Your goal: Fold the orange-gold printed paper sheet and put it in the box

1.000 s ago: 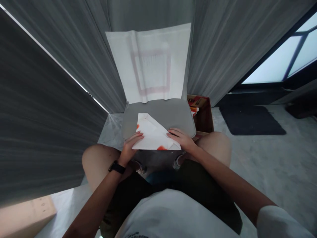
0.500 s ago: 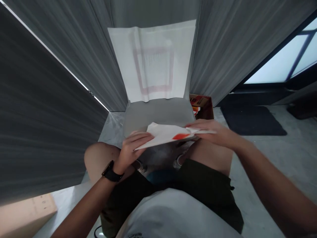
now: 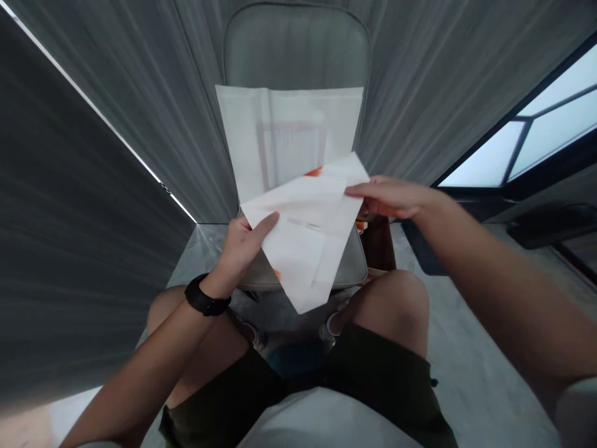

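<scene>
A folded white sheet of paper (image 3: 310, 233) with small orange-red patches on its edges is held up in front of the chair, its broad face turned toward me. My left hand (image 3: 245, 246) pinches its left edge, thumb on the near face and fingers behind. At the upper right edge my right hand (image 3: 385, 196) grips it the same way. Behind it a larger white sheet (image 3: 242, 134), with a faint pinkish frame showing through, leans on the grey chair's backrest (image 3: 298, 46). The folded paper hides the larger sheet's lower part.
Grey curtains (image 3: 415, 81) flank the chair. An open carton (image 3: 380, 239) with orange-and-white items stands right of the seat. A dark mat (image 3: 422, 252) lies on the pale floor farther right, below a window (image 3: 494, 155). My knees are on either side of the chair's front.
The folded paper has been raised and turned from nearly edge-on to face me. Both hands moved up with it, and the view has shifted, showing more of the chair's top.
</scene>
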A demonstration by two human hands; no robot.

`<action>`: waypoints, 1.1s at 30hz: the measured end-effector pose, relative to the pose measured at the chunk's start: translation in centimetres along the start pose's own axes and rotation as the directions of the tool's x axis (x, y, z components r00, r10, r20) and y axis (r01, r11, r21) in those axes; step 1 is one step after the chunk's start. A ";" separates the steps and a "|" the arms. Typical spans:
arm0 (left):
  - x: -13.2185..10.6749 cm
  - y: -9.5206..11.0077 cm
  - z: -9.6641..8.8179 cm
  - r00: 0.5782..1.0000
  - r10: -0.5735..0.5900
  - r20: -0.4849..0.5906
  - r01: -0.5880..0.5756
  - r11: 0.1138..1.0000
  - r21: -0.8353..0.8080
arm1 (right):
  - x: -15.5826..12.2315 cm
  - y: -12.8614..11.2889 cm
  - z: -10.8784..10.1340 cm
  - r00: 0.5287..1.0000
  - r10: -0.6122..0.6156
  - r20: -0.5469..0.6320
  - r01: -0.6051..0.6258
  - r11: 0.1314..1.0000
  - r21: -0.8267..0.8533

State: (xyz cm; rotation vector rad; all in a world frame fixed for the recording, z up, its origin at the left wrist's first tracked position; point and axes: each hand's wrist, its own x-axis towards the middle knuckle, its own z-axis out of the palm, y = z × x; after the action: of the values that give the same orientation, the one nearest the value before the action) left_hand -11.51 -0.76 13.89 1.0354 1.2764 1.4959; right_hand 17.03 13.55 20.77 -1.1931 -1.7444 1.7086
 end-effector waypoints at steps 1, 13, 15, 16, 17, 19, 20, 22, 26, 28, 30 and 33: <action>0.9 -1.0 -0.5 0.997 -0.064 0.042 0.064 0.998 -0.011 | 1.1 1.1 0.4 0.998 0.064 0.016 -0.064 0.998 0.029; 6.9 -10.0 -3.3 0.920 -0.348 0.180 0.297 0.919 0.260 | 4.7 15.4 4.5 0.909 0.218 -0.355 -0.321 0.910 -0.263; 6.9 -11.4 -2.8 0.945 -0.325 0.032 0.306 0.916 0.260 | 4.6 16.1 4.5 0.867 0.157 -0.473 -0.328 0.895 -0.304; 6.9 -12.0 -2.4 0.953 -0.299 -0.048 0.301 0.919 0.256 | 4.2 16.5 4.7 0.839 0.091 -0.537 -0.316 0.884 -0.344; 6.7 -12.6 -2.1 0.955 -0.271 -0.122 0.294 0.921 0.255 | 3.6 17.0 4.9 0.810 -0.003 -0.587 -0.291 0.867 -0.405; 6.2 -13.7 -1.5 0.945 -0.228 -0.234 0.287 0.921 0.264 | 1.8 18.2 5.9 0.778 -0.227 -0.586 -0.192 0.802 -0.566; 5.9 -14.2 -1.2 0.939 -0.219 -0.266 0.291 0.918 0.271 | 0.5 18.9 6.7 0.785 -0.333 -0.523 -0.116 0.750 -0.651; 5.1 -14.9 -0.9 0.926 -0.184 -0.331 0.294 0.900 0.321 | -2.3 20.5 8.6 0.832 -0.463 -0.306 0.077 0.642 -0.763; 3.2 -15.4 -0.8 0.894 0.062 -0.444 0.203 0.827 0.524 | -6.5 23.1 12.0 0.826 -0.548 0.132 0.397 0.401 -0.825; 1.7 -15.1 -1.0 0.864 0.234 -0.446 0.117 0.768 0.630 | -7.0 23.9 13.1 0.810 -0.546 0.212 0.445 0.339 -0.829; -0.4 -14.7 -1.4 0.850 0.390 -0.355 0.005 0.667 0.745 | -6.6 24.3 13.7 0.802 -0.558 0.215 0.448 0.323 -0.834; -3.8 -14.1 -2.2 0.887 0.460 0.041 -0.289 0.483 0.826 | -5.3 24.4 14.2 0.774 -0.603 0.191 0.466 0.339 -0.817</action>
State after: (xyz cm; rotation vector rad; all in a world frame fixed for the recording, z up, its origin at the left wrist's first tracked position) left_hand -11.17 -3.94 -0.53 1.9292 2.0860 1.3015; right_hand 15.47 -2.07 -3.27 -0.7979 -2.5696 0.2898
